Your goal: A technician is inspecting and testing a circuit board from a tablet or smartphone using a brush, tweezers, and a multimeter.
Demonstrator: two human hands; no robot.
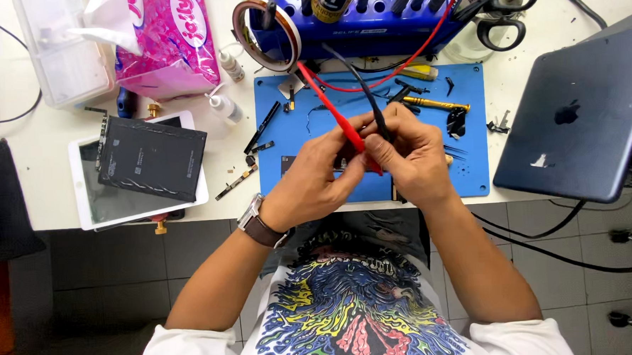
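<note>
Two thin probes are held over the blue mat (472,178), near its front edge: a red probe (335,116) and a black probe (369,104), each trailing a lead of the same colour back to the blue tool rack (366,33) at the rear of the white table (19,205). The red probe is pinched between thumb and fingertips of the left hand (309,181), on whose wrist a watch (257,222) with a brown strap is worn. The black probe is gripped by the curled fingers of the right hand (411,159). Both hands are pressed close together, fingertips almost meeting.

The probes are judged to be light, stiff plastic rods with fine metal tips, smooth and somewhat slippery; the tips themselves are hidden behind the fingers. They are best taken low on the shaft, like a pen, so that the springy leads do not drag them off line. The leads look soft and rubbery.

A small dark part lies on the mat under the hands, though its shape cannot be made out. Well to the left, a flat black battery (152,158) rests on a white tablet (90,208); to the right, a dark grey tablet shell (576,123) lies face down, matt and smooth.
</note>
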